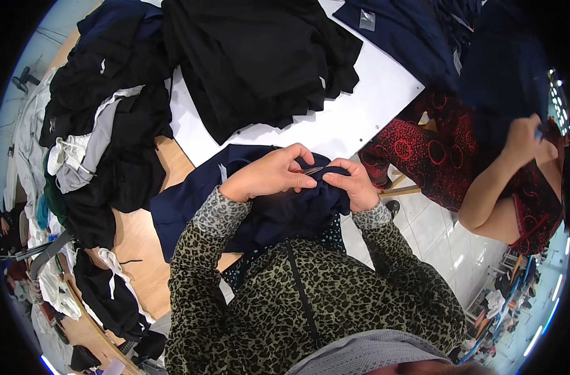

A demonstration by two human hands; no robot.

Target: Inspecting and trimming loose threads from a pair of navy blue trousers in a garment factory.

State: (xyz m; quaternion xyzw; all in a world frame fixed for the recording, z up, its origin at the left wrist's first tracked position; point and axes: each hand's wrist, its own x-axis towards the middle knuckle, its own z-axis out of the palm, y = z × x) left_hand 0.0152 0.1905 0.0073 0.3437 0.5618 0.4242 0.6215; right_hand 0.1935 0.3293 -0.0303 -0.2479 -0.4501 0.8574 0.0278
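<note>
In the head view, a navy garment [260,219] is being held partly over the wooden table [138,231], its fold being pinched by the right hand [355,187]'s fingers, seemingly for steadiness, beside slim metal snips [312,170] being pinched between the left hand [269,173]'s fingers.

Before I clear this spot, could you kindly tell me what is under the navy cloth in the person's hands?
Pale wooden tabletop and dark spotted fabric show at the edges of the navy cloth; whatever lies beneath its middle is covered.
</note>
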